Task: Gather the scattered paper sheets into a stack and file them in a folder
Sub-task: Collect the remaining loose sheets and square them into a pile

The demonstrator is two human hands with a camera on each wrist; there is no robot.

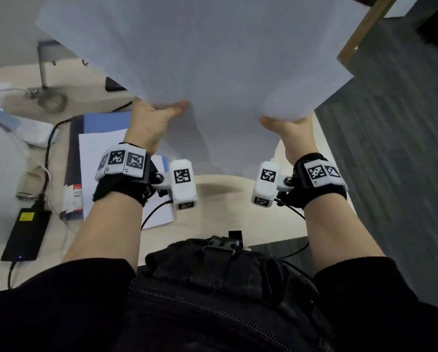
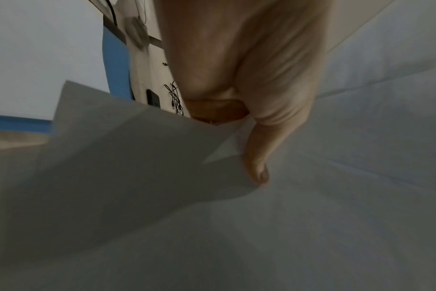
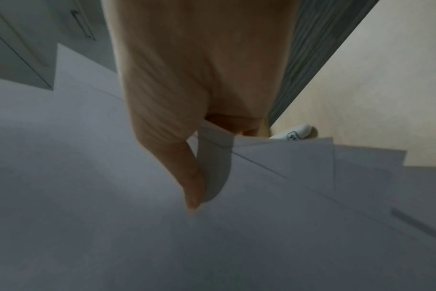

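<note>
Paper sheets fill the head view from 9 to 2 o'clock, left hand and right hand pinching their near edge above the blue folder at 9 o'clock. Left wrist view shows the thumb clamped on top; right wrist view shows fanned, uneven corners and no readable writing.

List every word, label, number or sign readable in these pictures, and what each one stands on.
No text reads clearly in any view.
Red and white label on the dark folder's spine: print too small to read.
Yellow sticker on the black power adapter: blurred.
Square black-and-white marker codes on the wrist cameras and bands: patterns, not words.
White object on the floor, right wrist view: dark mark, unreadable.
Paper sheets: blank.
</note>
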